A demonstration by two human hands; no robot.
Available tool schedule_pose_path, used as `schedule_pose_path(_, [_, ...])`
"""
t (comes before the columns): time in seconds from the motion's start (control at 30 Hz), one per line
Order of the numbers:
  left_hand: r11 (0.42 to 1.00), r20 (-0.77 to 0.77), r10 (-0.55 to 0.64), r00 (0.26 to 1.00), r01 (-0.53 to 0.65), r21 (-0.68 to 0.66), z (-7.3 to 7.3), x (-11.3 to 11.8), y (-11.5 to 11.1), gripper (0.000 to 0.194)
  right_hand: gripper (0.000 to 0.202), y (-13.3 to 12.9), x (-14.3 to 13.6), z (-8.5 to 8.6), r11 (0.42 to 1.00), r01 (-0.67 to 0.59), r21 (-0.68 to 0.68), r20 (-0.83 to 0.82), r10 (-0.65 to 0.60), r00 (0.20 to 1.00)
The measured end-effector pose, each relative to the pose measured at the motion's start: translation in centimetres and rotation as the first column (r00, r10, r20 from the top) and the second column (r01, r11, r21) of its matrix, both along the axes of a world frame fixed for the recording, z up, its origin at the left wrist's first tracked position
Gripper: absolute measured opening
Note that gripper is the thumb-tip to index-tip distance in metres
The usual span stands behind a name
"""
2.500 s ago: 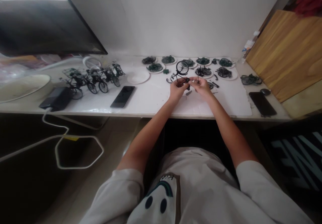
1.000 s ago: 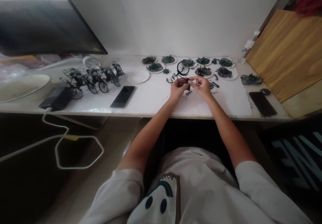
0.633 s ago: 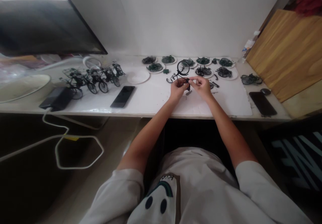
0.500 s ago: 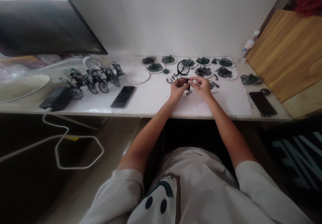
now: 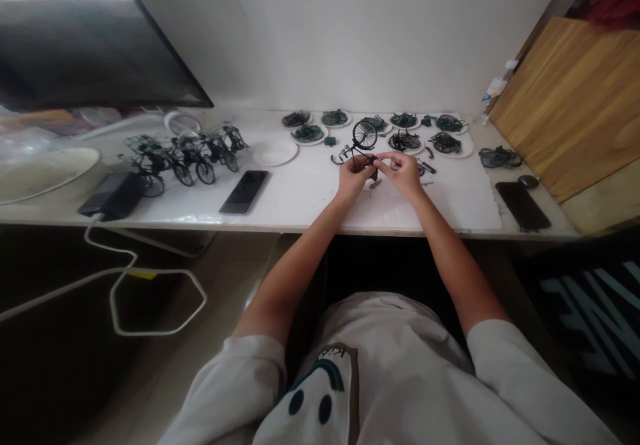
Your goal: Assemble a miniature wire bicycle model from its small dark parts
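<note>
Above the white sheet (image 5: 300, 198) | gripped the bike (image 5: 364, 139), with raised wheel, in the curled left hand (image 5: 353, 177) | pinched at its near end with the right hand (image 5: 404, 173) | had plates (image 5: 466, 147) beyond

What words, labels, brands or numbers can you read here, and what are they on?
"Ki", then unclear: the dark lettering on the shirt.
"N": among large pale, slanted letters on the dark panel at lower right; the others I can't read surely.
Bottle label: too small and blurred to read.
No brand or number is legible.
</note>
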State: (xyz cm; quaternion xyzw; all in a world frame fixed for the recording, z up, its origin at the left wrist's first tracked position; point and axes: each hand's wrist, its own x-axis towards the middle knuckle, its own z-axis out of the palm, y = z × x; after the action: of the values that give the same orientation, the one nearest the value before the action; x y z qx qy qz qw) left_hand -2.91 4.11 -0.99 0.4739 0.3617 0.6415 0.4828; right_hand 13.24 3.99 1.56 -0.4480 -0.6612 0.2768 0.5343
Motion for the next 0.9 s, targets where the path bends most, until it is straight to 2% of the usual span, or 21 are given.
schedule_pose_path(0.17, [1.0,-0.012,0.002,1.0,-0.002,0.02,-0.2,0.0,0.1,0.027,0.034,0.6,0.3,-0.2,0.999,-0.02,-0.032,-0.011,0.02,1.0])
schedule_pose_path(0.57, [0.999,-0.016,-0.005,1.0,0.005,0.033,-0.5,-0.1,0.3,0.024,0.045,1.2,0.4,-0.8,0.998,-0.035,-0.044,-0.024,0.034,0.999])
schedule_pose_path(0.73, [0.997,-0.013,-0.015,1.0,0.016,0.069,-1.0,-0.1,0.8,0.028,0.049,1.6,0.6,-1.1,0.998,-0.055,-0.021,-0.039,0.054,0.998])
schedule_pose_path(0.9, [0.993,-0.041,-0.012,0.999,0.016,0.118,-1.6,-0.1,1.2,0.03,0.055,2.2,0.8,-1.6,0.997,-0.051,-0.058,-0.042,0.049,0.998])
